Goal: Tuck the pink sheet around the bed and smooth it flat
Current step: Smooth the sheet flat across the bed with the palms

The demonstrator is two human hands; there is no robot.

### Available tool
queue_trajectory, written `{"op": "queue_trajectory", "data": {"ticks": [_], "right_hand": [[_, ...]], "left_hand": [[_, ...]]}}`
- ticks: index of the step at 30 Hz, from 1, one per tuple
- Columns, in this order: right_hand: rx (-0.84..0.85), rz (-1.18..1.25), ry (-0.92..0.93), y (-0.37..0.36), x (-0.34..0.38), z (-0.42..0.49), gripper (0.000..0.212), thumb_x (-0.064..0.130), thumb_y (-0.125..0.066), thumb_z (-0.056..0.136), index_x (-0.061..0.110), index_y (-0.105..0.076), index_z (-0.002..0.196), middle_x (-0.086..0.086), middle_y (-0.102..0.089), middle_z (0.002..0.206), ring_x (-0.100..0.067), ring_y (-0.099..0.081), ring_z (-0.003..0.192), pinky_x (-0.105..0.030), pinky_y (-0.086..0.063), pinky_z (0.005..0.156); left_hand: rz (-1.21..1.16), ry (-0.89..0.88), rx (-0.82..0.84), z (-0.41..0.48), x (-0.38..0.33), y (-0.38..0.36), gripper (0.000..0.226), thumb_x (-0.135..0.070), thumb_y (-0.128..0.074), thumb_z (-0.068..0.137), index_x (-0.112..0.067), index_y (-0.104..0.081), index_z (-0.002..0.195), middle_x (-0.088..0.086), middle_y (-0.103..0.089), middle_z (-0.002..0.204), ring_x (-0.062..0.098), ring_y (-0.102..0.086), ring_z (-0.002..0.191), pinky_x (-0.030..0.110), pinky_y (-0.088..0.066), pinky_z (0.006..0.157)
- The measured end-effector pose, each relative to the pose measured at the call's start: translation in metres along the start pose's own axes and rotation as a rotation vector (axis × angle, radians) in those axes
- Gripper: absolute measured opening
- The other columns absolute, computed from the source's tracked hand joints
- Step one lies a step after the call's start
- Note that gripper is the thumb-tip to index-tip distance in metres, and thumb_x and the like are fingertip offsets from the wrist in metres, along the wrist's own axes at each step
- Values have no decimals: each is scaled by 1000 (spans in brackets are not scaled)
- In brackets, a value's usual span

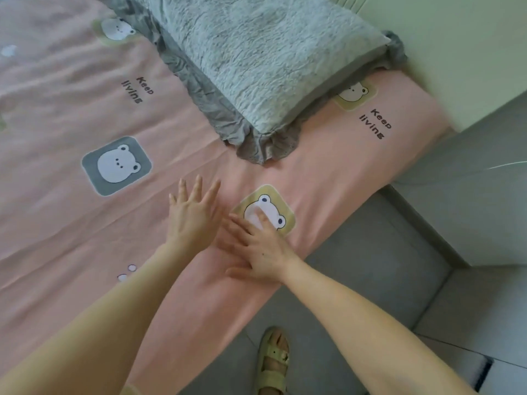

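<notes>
A: Quickly, hands?
B: Left hand [194, 220] and right hand [262, 249] both lie flat, fingers straight, pressing the sheet [71, 223] and gripping nothing. The right one covers a bear print [273, 199] near the side edge.
A: Sheet where?
B: Spread over the bed [422, 109], running under the pillow [271, 61]. Creases at left.
A: Risk?
B: Sweeping toward the pillow probably bunches fabric against it. Hard inward strokes could drag the side out of its tuck. Can't see the tuck itself.
</notes>
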State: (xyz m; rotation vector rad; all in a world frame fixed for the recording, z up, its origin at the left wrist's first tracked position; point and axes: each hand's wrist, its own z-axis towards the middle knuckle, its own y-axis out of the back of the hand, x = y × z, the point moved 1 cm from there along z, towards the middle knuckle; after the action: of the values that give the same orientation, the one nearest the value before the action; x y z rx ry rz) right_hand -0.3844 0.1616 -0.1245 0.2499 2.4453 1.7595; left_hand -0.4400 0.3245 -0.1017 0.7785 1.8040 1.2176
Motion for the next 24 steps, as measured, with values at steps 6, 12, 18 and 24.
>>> {"op": "queue_trajectory", "data": {"ticks": [6,12,18,24], "right_hand": [[-32,-12,-517,-56,-149,-109,89,80,-28,74,31,-15,147,-11,-18,156,-26,-24,143,-62,-13,110],[-353,13,-815,-35,-225,-155,77,44,-61,78,27,-30,146,-17,-35,149,-39,-38,133,-63,-17,111],[-98,-65,-543,-14,-257,-80,75,73,-10,85,36,1,149,-11,-5,159,-28,-5,147,-65,-8,111],[75,9,-984,-17,-259,-117,67,58,-7,92,27,3,151,-18,-4,158,-37,-4,145,-66,-12,110]], "left_hand": [[193,-289,105,36,-104,-53,84,-81,-19,74,-43,8,145,12,10,158,40,13,143,61,8,111],[282,-512,63,30,-160,-69,112,-74,-63,53,-34,-16,147,21,-21,153,53,-17,137,71,-11,104],[355,-421,56,25,-184,-83,100,-70,-50,70,-29,-5,149,22,-10,155,52,-6,139,73,-6,106],[359,-399,277,20,-194,-68,94,-58,-51,82,-35,15,145,17,17,155,48,18,138,70,9,105]]}}
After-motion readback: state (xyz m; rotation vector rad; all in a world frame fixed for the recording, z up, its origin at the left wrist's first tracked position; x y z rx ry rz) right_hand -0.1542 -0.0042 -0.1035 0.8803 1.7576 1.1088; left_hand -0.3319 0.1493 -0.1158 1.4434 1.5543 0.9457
